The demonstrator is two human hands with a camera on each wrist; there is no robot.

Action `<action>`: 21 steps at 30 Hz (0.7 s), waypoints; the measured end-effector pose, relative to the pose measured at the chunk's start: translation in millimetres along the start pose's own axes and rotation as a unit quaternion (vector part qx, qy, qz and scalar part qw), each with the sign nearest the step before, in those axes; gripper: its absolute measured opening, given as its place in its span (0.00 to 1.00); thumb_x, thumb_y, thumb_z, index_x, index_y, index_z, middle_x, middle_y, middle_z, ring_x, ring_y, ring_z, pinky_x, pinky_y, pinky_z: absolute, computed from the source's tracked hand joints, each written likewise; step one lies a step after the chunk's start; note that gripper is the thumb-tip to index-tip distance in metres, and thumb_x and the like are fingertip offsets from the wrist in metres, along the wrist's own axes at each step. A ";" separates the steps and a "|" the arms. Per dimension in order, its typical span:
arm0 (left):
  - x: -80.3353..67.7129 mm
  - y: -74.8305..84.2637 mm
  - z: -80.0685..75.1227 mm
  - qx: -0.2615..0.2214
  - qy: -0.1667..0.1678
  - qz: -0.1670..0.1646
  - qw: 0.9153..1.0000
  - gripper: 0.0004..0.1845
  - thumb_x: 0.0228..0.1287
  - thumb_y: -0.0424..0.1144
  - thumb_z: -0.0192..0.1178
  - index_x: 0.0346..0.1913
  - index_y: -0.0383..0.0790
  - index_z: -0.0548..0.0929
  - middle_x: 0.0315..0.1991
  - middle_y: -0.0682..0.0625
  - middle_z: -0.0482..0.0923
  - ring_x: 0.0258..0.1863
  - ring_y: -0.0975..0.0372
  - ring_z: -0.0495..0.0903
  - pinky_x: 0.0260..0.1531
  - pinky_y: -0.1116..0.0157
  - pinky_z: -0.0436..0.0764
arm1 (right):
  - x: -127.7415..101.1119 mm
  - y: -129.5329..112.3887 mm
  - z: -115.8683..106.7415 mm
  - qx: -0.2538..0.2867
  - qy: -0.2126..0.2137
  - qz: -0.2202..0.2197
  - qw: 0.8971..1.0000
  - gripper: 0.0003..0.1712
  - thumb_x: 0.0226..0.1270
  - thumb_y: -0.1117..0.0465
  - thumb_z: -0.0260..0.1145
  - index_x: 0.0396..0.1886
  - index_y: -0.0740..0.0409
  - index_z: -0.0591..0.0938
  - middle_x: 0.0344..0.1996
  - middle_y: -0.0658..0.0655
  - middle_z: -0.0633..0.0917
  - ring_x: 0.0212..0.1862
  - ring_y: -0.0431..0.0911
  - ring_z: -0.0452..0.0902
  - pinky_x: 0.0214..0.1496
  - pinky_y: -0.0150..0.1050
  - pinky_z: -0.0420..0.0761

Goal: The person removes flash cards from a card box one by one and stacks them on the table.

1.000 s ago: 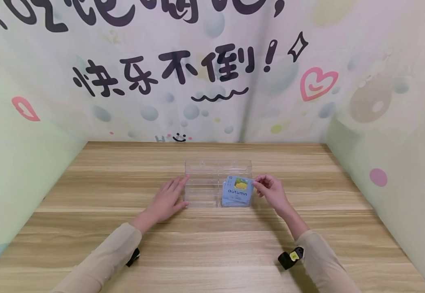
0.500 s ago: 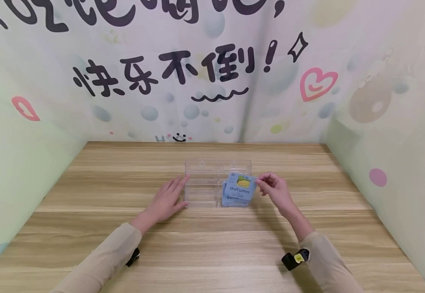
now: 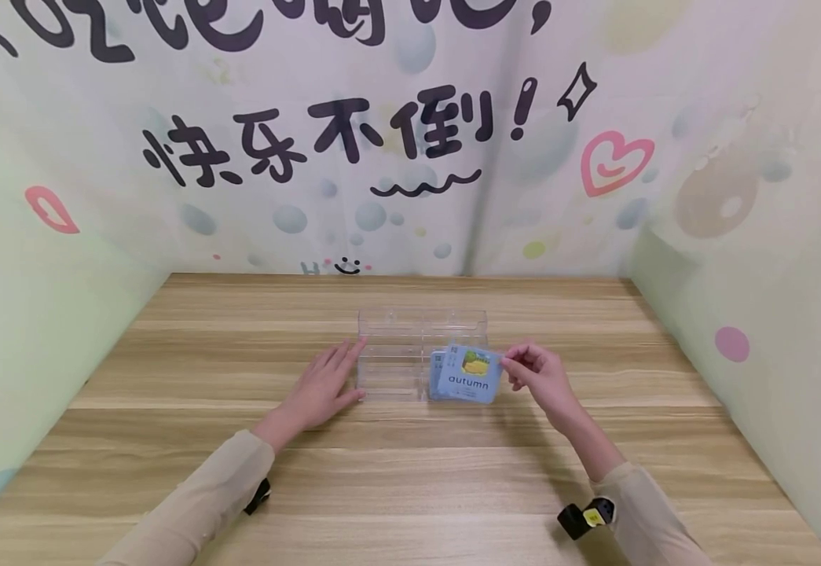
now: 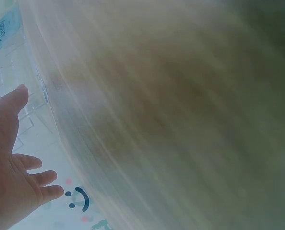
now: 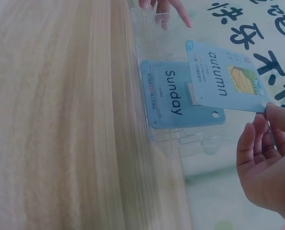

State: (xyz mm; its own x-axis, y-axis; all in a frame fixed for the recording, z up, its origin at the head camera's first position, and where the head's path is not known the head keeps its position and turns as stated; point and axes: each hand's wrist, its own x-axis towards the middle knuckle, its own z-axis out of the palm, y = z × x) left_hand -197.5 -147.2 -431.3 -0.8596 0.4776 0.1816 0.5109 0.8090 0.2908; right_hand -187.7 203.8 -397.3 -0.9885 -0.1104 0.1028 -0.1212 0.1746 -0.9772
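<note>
From the head view, a clear rack [image 3: 420, 354] stands on the table [image 3: 410, 472], a little back from its middle, and everything else sits around it. The left hand [image 3: 321, 389] lies flat with straight fingers against the rack's left wall, holding nothing. The right hand [image 3: 540, 377] is just right of the rack, thumb and fingertips pinching the right edge of a blue card [image 3: 476, 376] printed "autumn"; the card hangs in front of the rack's right compartment, covering most of another blue card behind it. Behind the rack rises a backdrop [image 3: 410, 157] with dark lettering and a pink heart. In the left wrist view, much blurred, the left hand [image 4: 10, 158] shows open, thumb up and fingers spread, lying along the rack [image 4: 17, 81]; whether the thumb tip touches the plastic I cannot tell. In the right wrist view, the right hand [image 5: 267, 158] holds the "autumn" card [image 5: 226, 81] by its corner between thumb and fingertips, the other fingers loosely curled. The card floats clear of the rack [image 5: 181, 129], in whose right compartment a second blue card [image 5: 176, 98] reading "Sunday" lies. Fingertips of the left hand [image 5: 164, 9] show at the rack's far end.
</note>
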 end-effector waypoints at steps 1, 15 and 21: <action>-0.1 0.1 0.0 0.000 0.001 0.001 1.000 0.44 0.61 0.50 0.57 0.72 0.47 0.41 0.67 0.35 0.52 0.64 0.41 0.55 0.61 0.42 0.55 | -1.3 -0.3 -0.4 -0.002 -0.003 0.002 1.000 0.11 0.63 0.64 0.61 0.36 0.70 0.73 0.23 0.54 0.75 0.25 0.40 0.70 0.26 0.30 0.76; -0.4 -0.1 0.2 -0.001 0.003 0.006 1.000 0.44 0.61 0.50 0.57 0.72 0.46 0.41 0.67 0.35 0.53 0.64 0.41 0.55 0.61 0.43 0.55 | -20.6 -2.5 -8.3 -0.009 -0.032 0.033 0.999 0.10 0.61 0.63 0.62 0.34 0.67 0.74 0.27 0.60 0.76 0.26 0.40 0.70 0.27 0.31 0.76; -0.2 0.2 -0.2 -0.002 0.001 0.004 1.000 0.44 0.61 0.50 0.56 0.72 0.46 0.42 0.67 0.34 0.53 0.64 0.41 0.55 0.61 0.43 0.55 | -27.4 -3.4 -11.1 -0.018 -0.033 0.049 0.998 0.12 0.61 0.62 0.62 0.35 0.68 0.74 0.27 0.60 0.76 0.27 0.41 0.71 0.27 0.32 0.76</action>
State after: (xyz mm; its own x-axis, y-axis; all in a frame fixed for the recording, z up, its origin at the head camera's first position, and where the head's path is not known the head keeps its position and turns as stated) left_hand -197.3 -147.2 -431.0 -0.8550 0.4840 0.1862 0.5186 0.8032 0.2931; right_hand -161.2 217.1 -394.7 -0.9880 -0.1542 -0.0068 -0.0279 0.2218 -0.9747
